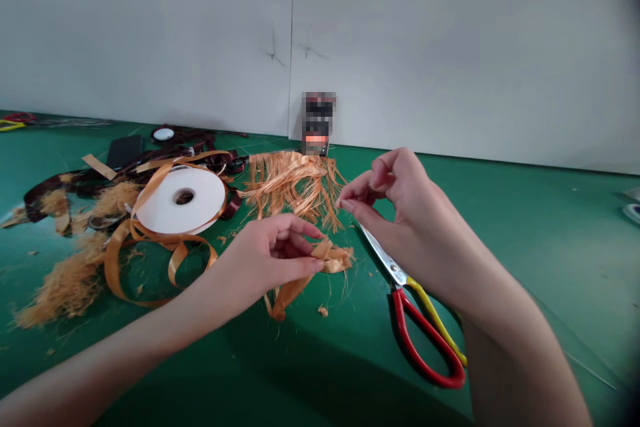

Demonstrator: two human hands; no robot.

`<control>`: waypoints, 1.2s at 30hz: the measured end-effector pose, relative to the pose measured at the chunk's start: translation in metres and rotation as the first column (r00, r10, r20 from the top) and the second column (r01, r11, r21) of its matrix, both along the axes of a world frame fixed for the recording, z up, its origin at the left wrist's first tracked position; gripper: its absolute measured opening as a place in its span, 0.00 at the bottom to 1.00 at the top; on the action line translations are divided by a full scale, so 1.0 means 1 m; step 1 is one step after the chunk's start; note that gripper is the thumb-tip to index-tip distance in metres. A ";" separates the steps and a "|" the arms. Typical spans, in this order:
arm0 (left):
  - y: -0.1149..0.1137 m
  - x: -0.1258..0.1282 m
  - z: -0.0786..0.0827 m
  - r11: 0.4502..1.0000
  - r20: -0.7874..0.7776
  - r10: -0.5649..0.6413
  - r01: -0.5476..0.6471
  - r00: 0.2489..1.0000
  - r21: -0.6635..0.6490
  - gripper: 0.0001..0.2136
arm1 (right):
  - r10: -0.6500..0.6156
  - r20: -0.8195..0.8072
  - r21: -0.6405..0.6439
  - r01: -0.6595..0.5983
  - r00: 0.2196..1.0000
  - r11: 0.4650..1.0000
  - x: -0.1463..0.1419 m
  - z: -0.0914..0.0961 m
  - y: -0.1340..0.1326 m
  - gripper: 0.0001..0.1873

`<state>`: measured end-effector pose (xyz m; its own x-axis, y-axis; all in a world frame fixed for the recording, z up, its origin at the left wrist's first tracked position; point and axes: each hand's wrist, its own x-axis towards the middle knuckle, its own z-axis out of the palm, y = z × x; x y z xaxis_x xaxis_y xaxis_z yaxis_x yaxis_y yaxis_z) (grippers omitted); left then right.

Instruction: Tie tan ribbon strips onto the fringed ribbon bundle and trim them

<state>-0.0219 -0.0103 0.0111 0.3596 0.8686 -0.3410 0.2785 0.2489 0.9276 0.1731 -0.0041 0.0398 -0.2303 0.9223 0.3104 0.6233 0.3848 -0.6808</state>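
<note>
Ribbon (291, 289), brn-orange, shiny, folded, frayed edge

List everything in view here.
Ribbon piece: one, orange, centre
Scissors: two, red-yellow handles, right and far left
Spool: one, white, left
Loose ribbon: uncounted, orange, around spool
Fringe: one bunch, orange, rear centre
Fibre tufts: several, tan, left
Dark ribbon: uncounted, brown, rear left
Slab: one, black, rear left
Disc: one, white, behind spool
Flat strip: one, tan, rear left
Wall: two panels, grey, behind
Pixelated object: one, dark, against wall
Edge object: one, pale, far right
Table: one, green, underneath
Left hand: one, bare, centre, holding ribbon piece
Right hand: one, bare, right
</note>
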 end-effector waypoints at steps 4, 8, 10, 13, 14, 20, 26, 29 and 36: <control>0.000 -0.001 -0.001 1.000 -0.002 0.002 -0.002 1.000 0.016 0.14 | 0.036 -0.206 -0.044 -0.046 0.978 0.998 0.000 0.000 0.003 0.15; 0.001 -0.001 -0.003 1.000 0.006 -0.010 0.010 1.000 0.022 0.13 | 0.132 -0.520 -0.182 -0.260 0.844 0.948 0.000 0.003 0.004 0.14; 0.001 -0.001 -0.004 0.999 0.003 -0.016 0.016 1.000 0.031 0.13 | 0.143 -0.597 -0.236 -0.343 0.789 0.909 0.000 0.005 0.005 0.14; 0.002 -0.002 -0.005 0.998 0.000 -0.036 0.036 0.999 0.045 0.14 | 0.151 -0.617 -0.253 -0.377 0.772 0.891 0.000 0.007 0.007 0.16; 0.003 -0.003 -0.005 0.998 -0.005 -0.046 0.046 0.999 0.052 0.14 | 0.152 -0.615 -0.248 -0.373 0.774 0.894 0.000 0.006 0.008 0.17; 0.003 -0.007 -0.001 0.992 -0.057 -0.078 0.083 0.995 0.095 0.12 | 0.093 -0.563 -0.222 -0.259 0.821 0.940 -0.005 0.001 0.011 0.17; -0.004 -0.009 0.005 0.988 -0.131 -0.072 0.089 0.989 0.124 0.13 | 0.092 -0.507 -0.196 -0.218 0.857 0.956 -0.008 -0.008 0.010 0.16; -0.007 -0.014 0.006 0.989 -0.134 -0.080 0.096 0.988 0.113 0.12 | 0.088 -0.456 -0.171 -0.184 0.886 0.968 -0.007 -0.014 0.008 0.15; -0.009 -0.024 0.007 0.990 -0.088 -0.056 0.067 0.995 0.122 0.12 | 0.202 -0.123 -0.317 -0.232 0.972 0.920 -0.003 -0.011 -0.015 0.15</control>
<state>-0.0455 -0.0196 0.0179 0.3882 0.8833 -0.2629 0.3680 0.1129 0.9229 0.1705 -0.0188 0.0286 -0.4223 0.9060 0.0280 0.4831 0.2511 -0.8388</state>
